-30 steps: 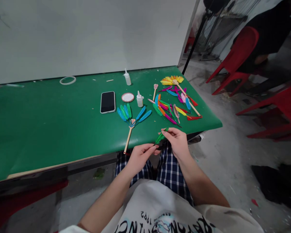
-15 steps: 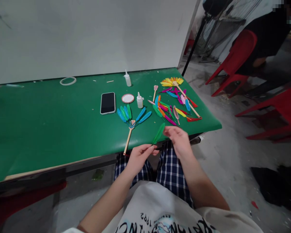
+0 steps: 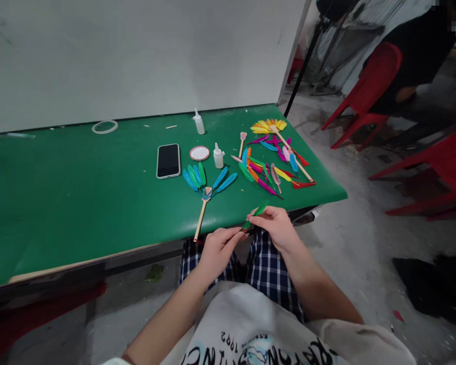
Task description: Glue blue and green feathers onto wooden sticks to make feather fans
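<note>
Gripping the green feather [image 3: 261, 208] at two places now: the right hand [image 3: 277, 228] is back on it. Half a second earlier that hand stands free beside the tip and the feather rises from the left hand [image 3: 221, 248] alone; now the right thumb and fingers pinch it partway up, with the green end showing beyond them. Reading: the feather is probably being straightened or its lower barbs worked; preparation, not attachment. The part-feathered fan [image 3: 207, 193] lies unchanged on the green table [image 3: 99, 203], blue and green feathers on its left side, two blue on its right, a gap between.

Pose: both forearms reach forward from the lap, converging at the table's front edge. Left hand low, palm turned inward, thumb and fingers closed on the quill end. Right hand slightly higher, wrist bent inward, fingertips near the left ones. Exact contact under the fingers: cannot tell. Feather position: slanting between the hands, near the table's edge, short of the loose feathers [image 3: 256, 175].
</note>
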